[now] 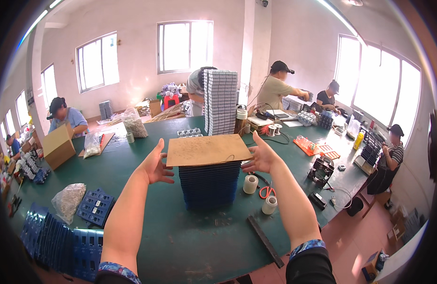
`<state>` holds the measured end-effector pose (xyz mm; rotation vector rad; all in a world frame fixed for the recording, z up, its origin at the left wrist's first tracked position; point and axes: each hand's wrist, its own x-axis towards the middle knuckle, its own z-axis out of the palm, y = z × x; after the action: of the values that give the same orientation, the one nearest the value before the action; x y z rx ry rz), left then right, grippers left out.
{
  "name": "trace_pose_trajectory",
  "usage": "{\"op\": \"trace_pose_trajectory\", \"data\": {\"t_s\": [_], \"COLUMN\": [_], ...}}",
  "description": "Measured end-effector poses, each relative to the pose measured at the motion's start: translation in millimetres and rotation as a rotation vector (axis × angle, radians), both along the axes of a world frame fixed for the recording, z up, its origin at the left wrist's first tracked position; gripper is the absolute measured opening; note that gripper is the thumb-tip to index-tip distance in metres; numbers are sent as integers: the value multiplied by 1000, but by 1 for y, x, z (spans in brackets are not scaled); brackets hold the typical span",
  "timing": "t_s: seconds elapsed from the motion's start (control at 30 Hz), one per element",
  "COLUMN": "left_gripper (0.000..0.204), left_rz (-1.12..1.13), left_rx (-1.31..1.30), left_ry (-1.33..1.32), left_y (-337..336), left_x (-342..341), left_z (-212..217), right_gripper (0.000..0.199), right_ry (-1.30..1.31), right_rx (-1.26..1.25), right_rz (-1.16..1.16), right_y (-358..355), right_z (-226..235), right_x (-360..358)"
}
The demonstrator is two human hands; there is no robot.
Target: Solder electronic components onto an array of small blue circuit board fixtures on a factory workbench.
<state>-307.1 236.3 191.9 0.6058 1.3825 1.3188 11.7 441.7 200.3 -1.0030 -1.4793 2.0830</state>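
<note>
A flat brown cardboard sheet (209, 148) lies on top of a tall, neat stack of dark blue trays or panels (210, 187) in front of me. My left hand (157, 163) is beside the sheet's left edge, thumb up and fingers spread. On the other side, my right hand (262, 156) is at the right edge, also with its fingers apart. Neither hand grips anything; whether the right fingers touch the sheet I cannot tell.
Behind the stack rises a tall pile of grey trays (221, 102). Tape rolls (250, 184), red-handled scissors (266, 191) and a dark bar (265, 241) lie to the right on the green table (190, 255). Blue panels (88, 246) stand at left. Several people work around.
</note>
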Motion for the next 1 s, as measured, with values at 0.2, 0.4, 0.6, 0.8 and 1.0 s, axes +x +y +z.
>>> {"op": "trace_pose_trajectory", "data": {"t_s": [0.2, 0.4, 0.6, 0.8, 1.0], "left_gripper": [108, 99, 102, 113, 114], "left_rz": [-154, -224, -207, -98, -92], "left_rx": [-29, -28, -21, -57, -6], "left_ry": [-99, -48, -34, -13, -66], "left_y": [2, 7, 3, 4, 7], "left_x": [0, -4, 1, 5, 4], "left_z": [-24, -25, -23, -24, -28], "right_gripper": [99, 97, 102, 99, 84], "right_ry": [65, 112, 69, 60, 77], "right_rx": [-94, -36, -52, -79, -90], "right_rz": [248, 206, 192, 82, 99], "right_y": [-3, -3, 3, 3, -3], "right_z": [-22, -26, -31, -34, -33], "right_x": [-5, -9, -9, -13, -14]}}
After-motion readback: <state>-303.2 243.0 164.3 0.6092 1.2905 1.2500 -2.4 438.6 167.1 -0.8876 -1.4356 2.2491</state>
